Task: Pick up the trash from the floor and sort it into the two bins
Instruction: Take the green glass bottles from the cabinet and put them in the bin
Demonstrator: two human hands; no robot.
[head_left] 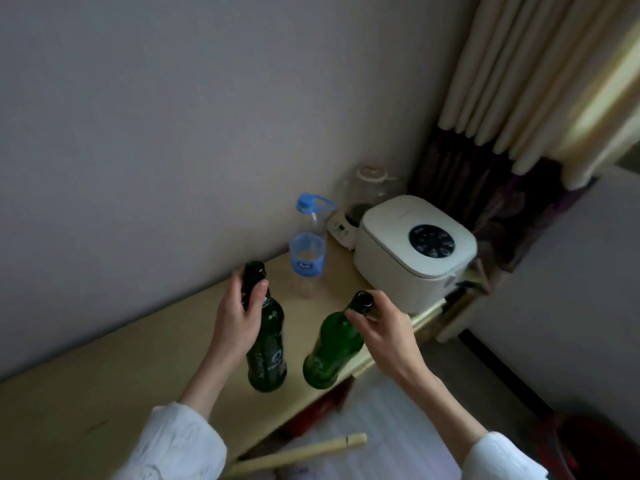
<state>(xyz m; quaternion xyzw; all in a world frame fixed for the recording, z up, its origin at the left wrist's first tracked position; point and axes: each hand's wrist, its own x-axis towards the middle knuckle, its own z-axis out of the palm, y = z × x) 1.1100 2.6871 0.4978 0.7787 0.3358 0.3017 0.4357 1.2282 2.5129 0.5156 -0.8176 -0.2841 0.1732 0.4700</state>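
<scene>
Two dark green glass bottles stand on a pale yellow table [104,393]. My left hand [239,320] is wrapped around the neck of the left bottle [268,355], which is upright and carries a white label. My right hand [384,327] pinches the neck of the right bottle [332,351], which leans to the right, its base near the table's front edge. Both bottle mouths are uncapped. No bins can be seen.
A clear plastic water bottle [308,251] with a blue cap and label stands behind the bottles by the wall. A white rice cooker [412,251] and a glass kettle [370,188] fill the table's right end. Curtains [512,98] hang at right. A red object [595,448] is at bottom right.
</scene>
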